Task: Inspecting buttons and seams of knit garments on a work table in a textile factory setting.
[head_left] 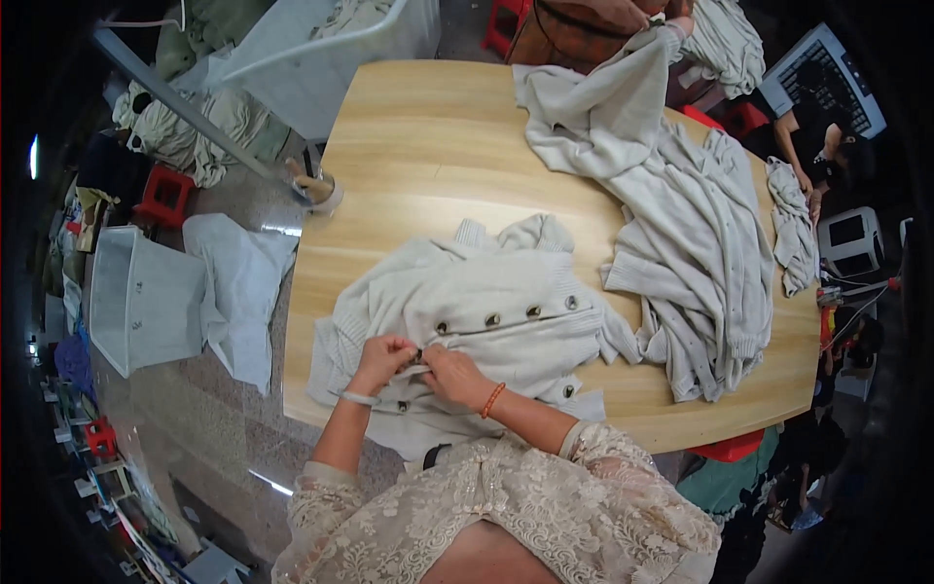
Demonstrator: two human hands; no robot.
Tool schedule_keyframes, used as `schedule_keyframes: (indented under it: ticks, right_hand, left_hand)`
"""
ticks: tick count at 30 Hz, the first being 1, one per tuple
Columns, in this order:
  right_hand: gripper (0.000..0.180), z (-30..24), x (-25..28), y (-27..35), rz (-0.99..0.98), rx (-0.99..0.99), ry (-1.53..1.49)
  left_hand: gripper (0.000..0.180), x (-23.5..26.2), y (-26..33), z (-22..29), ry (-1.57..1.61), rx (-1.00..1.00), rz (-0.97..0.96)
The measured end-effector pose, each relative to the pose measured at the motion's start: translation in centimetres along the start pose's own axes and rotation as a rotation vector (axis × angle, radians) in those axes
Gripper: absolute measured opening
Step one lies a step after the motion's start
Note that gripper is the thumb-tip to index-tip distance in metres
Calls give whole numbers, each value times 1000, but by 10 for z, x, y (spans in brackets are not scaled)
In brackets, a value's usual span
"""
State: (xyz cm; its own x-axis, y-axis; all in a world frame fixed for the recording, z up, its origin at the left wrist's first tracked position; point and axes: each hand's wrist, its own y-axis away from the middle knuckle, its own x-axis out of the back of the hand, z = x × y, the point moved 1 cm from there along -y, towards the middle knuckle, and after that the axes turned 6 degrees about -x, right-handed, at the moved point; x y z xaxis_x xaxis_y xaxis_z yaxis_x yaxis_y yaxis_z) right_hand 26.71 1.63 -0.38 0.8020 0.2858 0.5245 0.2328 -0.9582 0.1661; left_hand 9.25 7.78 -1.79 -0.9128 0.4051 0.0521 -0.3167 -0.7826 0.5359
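A light grey-beige knitted cardigan [467, 282] lies spread on the wooden table in front of me, with a row of dark buttons [493, 319] running across it. My left hand [383, 362] is closed in a pinch at a dark button [418, 356] near the cardigan's left part. Right beside it, my right hand [453, 376] is closed on the knit edge at the same button, the fingertips of both hands nearly touching. Between the fingers, the button's exact hold is partly hidden. Other buttons show below and to the right of my hands.
More knitted garments [696, 263] lie heaped on the table's [418, 127] right side. At the far edge another person's hands [623, 12] lift one of them. White bins [151, 302] and a red stool [165, 195] stand left of the table; a metal pole [185, 107] slants there.
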Motion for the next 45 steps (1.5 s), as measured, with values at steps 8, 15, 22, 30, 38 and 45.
schedule_keyframes:
  ticks: [8, 15, 22, 30, 38, 45]
  right_hand:
    - [37, -7, 5, -1, -18, 19, 20]
    - [31, 1, 3, -10, -86, 80, 35]
    - [28, 12, -2, -4, -153, 116, -3]
    - [10, -8, 9, -11, -30, 195, -55]
    - [15, 0, 39, 16, -48, -26, 122]
    - [9, 6, 46, 31, 98, 8, 232]
  left_hand:
    - [12, 4, 10, 9, 75, 13, -47]
    - [28, 12, 39, 12, -264, -429, -138]
    - [17, -2, 42, -7, -413, -532, 8]
    - [14, 5, 33, -3, -343, -504, 33]
    - [24, 17, 36, 12, -453, -434, 64]
    - [23, -22, 33, 38, -994, -899, 315]
